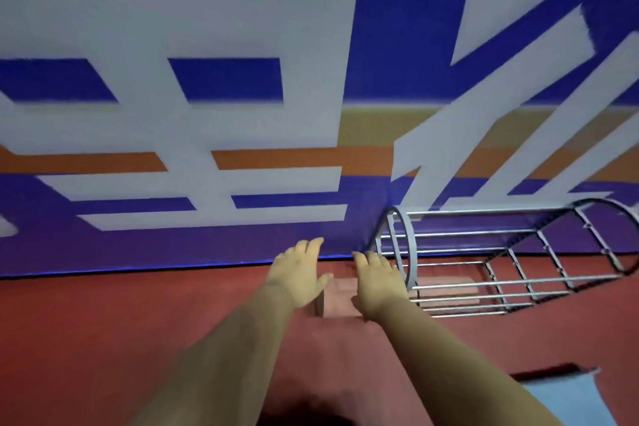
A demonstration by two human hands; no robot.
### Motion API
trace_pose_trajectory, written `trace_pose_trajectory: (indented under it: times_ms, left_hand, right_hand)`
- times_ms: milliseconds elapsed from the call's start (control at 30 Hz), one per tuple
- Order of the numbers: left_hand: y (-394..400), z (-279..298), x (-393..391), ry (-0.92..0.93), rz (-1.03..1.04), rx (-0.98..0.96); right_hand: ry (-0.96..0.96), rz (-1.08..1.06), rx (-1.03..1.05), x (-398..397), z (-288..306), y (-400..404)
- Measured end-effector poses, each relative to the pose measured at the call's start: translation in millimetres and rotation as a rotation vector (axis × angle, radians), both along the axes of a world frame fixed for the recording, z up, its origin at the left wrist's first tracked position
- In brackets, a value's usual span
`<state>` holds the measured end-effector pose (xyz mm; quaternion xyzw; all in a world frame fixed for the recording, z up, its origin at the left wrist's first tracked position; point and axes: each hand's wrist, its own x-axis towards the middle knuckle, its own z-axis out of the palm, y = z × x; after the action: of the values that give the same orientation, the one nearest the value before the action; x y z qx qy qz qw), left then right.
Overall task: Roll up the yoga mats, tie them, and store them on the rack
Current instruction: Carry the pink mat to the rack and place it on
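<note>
Head view, hands: we see our left hand (300, 275) and right hand (377, 282) stretched forward with fingers straight and spread, gripping nothing.
Head view, mat: a pinkish mat (340, 297), seemingly rolled, lies on the red floor (103, 328) between our hands and partly under them; blur hides whether the palms touch it or whether it is tied.
Head view, rack: the grey wire rack (501, 259) lies just right of the right hand, its round open end facing the mat.
Why so: we judge the mat is lined up to slide in endwise.
Head view, corner: a light blue mat (567, 394) lies at the lower right, well apart.
</note>
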<state>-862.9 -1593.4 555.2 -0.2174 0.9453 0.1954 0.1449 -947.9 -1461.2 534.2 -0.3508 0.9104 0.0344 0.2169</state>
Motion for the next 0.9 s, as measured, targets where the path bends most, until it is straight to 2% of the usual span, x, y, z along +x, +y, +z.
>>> trace_pose_trajectory:
  times_ms: [167, 367, 433, 533, 767, 900]
  left_hand:
    - [27, 105, 35, 0.135, 0.022, -0.077]
    - [63, 181, 90, 0.298, -0.064, -0.140]
    - [74, 196, 116, 0.374, -0.030, -0.118]
    - [93, 214, 162, 0.398, 0.016, -0.054]
    - [138, 270, 238, 0.513, 0.207, 0.103]
    - [197, 286, 283, 0.541, 0.274, 0.059]
  right_hand:
    - [0.090, 0.048, -0.094, 17, 120, 31]
    - [0.200, 0.037, -0.082, 75, 213, 68]
    - [0.238, 0.000, -0.075, 101, 235, 77]
    - [0.188, 0.000, -0.103, 147, 260, 90]
    - [0.136, 0.060, -0.280, 227, 311, 145]
    - [0.159, 0.117, -0.351, 259, 336, 192]
